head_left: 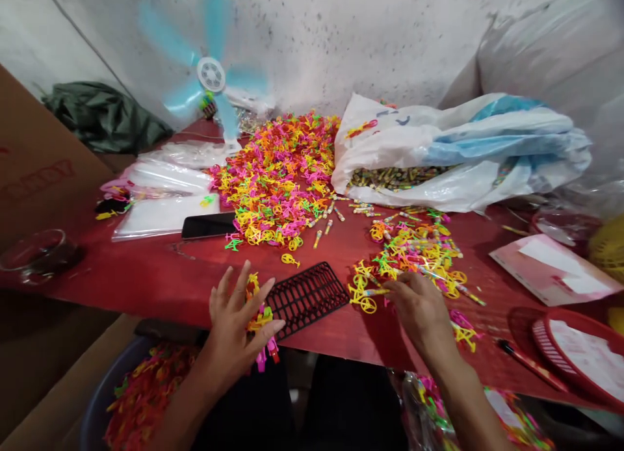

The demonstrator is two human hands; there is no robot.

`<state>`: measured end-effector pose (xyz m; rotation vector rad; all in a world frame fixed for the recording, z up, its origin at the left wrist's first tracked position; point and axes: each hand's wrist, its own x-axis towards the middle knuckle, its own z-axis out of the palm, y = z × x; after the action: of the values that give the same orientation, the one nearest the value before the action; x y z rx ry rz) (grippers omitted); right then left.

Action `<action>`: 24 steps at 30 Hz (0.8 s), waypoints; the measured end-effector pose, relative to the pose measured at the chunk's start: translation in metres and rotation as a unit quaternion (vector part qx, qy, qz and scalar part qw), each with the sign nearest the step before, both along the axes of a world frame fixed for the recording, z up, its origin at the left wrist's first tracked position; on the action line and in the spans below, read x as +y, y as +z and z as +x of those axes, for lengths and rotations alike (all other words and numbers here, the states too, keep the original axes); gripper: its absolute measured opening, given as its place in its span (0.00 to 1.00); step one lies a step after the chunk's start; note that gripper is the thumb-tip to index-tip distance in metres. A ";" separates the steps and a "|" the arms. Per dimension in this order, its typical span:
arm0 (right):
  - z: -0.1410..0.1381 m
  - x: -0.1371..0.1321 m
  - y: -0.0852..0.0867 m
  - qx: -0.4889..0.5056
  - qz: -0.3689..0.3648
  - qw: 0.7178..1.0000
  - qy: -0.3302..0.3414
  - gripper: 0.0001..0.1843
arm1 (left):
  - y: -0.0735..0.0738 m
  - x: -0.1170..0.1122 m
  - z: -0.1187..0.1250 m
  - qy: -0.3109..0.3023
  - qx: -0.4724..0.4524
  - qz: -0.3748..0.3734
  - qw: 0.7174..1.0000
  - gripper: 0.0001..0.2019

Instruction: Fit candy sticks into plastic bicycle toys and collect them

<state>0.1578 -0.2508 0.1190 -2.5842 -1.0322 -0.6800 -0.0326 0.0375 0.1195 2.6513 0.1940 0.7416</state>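
My left hand (pixel 238 318) is over the left end of a black plastic rack (pixel 312 298), fingers spread. Small coloured plastic pieces (pixel 263 318) sit at that end, partly hidden behind its thumb and fingers. To the right, my right hand (pixel 422 311) pinches the end of a small printed tube (pixel 373 293), at the edge of a mixed pile of plastic toy pieces and tubes (pixel 414 253). Yellow wheeled toy pieces (pixel 363 282) lie just left of its fingertips. Its thumb is partly hidden.
A large heap of coloured pieces (pixel 287 178) lies at the back, beside a white sack (pixel 400 139) of tubes. A phone (pixel 208 225), plastic bags (pixel 156 216) and a spinning fan (pixel 211 74) are left. A red basket (pixel 550 337) and pen (pixel 531 365) lie right. A tub (pixel 92 399) stands below.
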 end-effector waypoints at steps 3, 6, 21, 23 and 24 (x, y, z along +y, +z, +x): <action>-0.007 -0.001 0.010 0.042 0.074 0.996 0.013 0.13 | 0.011 0.002 0.004 0.044 -0.055 -0.034 0.997 0.18; -0.028 0.018 0.020 0.071 0.158 0.985 0.013 0.11 | 0.028 -0.014 0.017 0.024 -0.088 -0.102 0.991 0.13; -0.067 0.122 0.001 0.561 0.301 0.747 0.192 0.10 | 0.046 -0.003 0.053 -0.093 0.023 -0.210 0.973 0.12; -0.061 0.136 -0.007 0.542 0.322 0.756 0.175 0.09 | 0.038 0.011 0.054 -0.071 0.027 -0.140 0.987 0.16; -0.059 0.144 -0.012 0.534 0.332 0.760 0.164 0.10 | 0.033 0.017 0.054 -0.052 0.031 -0.114 0.992 0.16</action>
<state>0.0989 -0.1067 0.1071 -1.6026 -0.6100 0.4627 0.0214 0.0544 0.1525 2.4472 0.1462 0.5666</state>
